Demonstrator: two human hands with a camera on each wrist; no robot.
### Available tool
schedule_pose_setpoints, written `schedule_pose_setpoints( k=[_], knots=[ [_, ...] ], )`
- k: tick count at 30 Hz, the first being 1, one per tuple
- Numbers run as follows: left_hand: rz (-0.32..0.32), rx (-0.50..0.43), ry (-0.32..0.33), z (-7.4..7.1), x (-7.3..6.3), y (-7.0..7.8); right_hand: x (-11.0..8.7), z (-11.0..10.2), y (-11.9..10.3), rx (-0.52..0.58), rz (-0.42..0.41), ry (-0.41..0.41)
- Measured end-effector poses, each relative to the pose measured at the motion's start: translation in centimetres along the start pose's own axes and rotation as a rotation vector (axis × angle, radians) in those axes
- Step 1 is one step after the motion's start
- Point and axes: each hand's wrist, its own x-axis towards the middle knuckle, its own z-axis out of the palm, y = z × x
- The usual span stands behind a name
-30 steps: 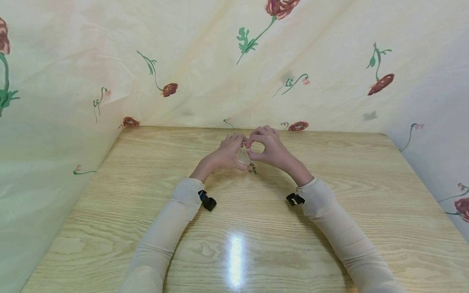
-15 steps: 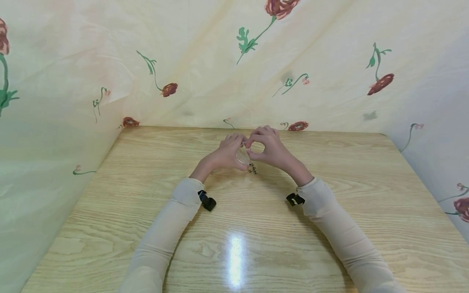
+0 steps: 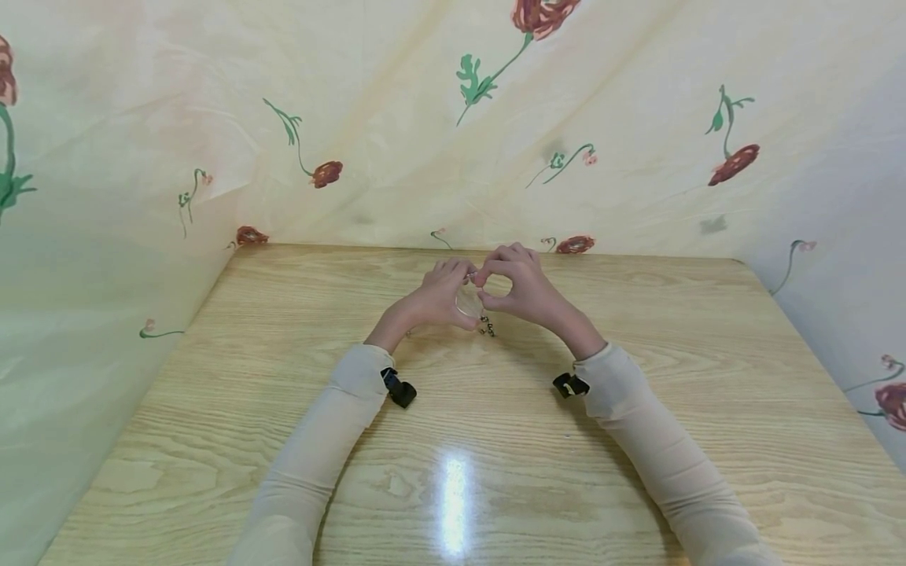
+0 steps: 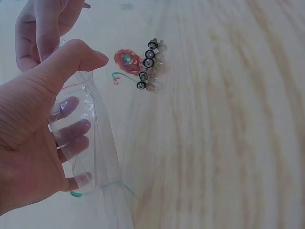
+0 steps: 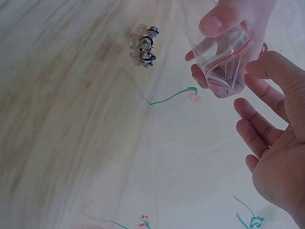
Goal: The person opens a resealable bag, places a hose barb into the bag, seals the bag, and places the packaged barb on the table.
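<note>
My left hand holds a clear plastic zip-lock bag with a red line along its seal. The left thumb lies on the near side, and the other fingers show through the film. At the mouth of the bag, my right hand curls thumb and index finger onto its edge; its other fingers spread apart from the bag. On the table beside the bag, several small silver metal fittings with black rings stand close together in a short row.
A wood-grain table lies under both arms, with a bright light reflection near its front. Cream cloth with printed red flowers hangs behind and at the sides. Black wrist cameras are strapped to both wrists.
Both hands keep nearly the same place and grip at the bag. The metal fittings stay where they were.
</note>
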Motion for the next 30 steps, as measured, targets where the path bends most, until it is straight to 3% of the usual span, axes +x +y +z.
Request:
schedule_pose_setpoints(
  k=[18,30],
  knots=[
    [0.015,-0.007,0.029,0.0,-0.1,0.1,-0.5,-0.7,0.2,-0.001,0.006,-0.020],
    [0.016,-0.013,0.014,-0.1,-0.2,0.3,-1.3,-1.1,0.8,-0.025,0.029,-0.047]
  ],
)
